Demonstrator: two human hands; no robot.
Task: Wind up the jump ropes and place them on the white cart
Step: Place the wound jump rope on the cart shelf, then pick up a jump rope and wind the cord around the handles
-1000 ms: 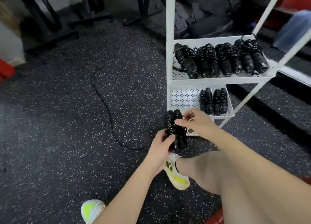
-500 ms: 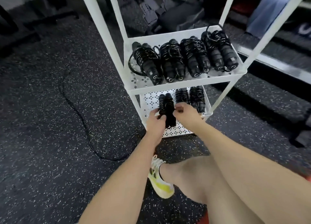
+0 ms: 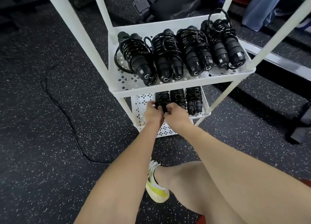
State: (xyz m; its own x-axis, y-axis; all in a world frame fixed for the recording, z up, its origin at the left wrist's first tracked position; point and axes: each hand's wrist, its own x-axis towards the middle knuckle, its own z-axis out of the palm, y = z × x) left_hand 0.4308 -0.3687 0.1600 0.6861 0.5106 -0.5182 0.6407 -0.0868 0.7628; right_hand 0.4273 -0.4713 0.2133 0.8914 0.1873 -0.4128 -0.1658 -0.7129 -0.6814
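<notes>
Your left hand and your right hand meet at the centre of the frame, and the fingers of both curl around one wound black jump rope bundle. This bundle is on the lower perforated shelf of the white metal cart, at the left of two other wound bundles (they lie side by side). On the upper shelf, in the upper centre, four more wound black ropes lie in a row. A loose black rope lies on the speckled rubber floor at the left of the frame.
</notes>
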